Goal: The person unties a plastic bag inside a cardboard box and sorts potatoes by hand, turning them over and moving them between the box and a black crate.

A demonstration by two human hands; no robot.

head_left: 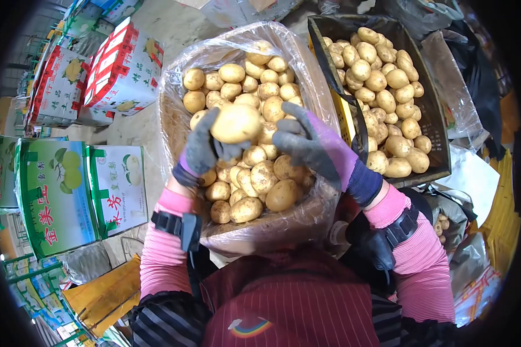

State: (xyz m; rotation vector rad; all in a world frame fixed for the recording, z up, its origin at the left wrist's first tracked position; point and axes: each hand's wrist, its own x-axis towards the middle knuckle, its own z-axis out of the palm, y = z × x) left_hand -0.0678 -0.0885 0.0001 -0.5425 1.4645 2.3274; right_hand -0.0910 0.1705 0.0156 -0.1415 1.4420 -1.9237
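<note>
In the head view, my left hand, in a grey and purple glove, is closed around a large pale potato and holds it above the box. My right hand, gloved the same way, hovers over the right side of the box with its fingers apart and nothing in them. Below both hands is a cardboard box lined with clear plastic. Several potatoes fill it, some with brown soil spots. The gloves and the held potato hide part of the pile.
A dark crate of several potatoes stands close against the box on the right. Printed white and red cartons and green fruit cartons stand at the left. A sack with potatoes lies at lower right.
</note>
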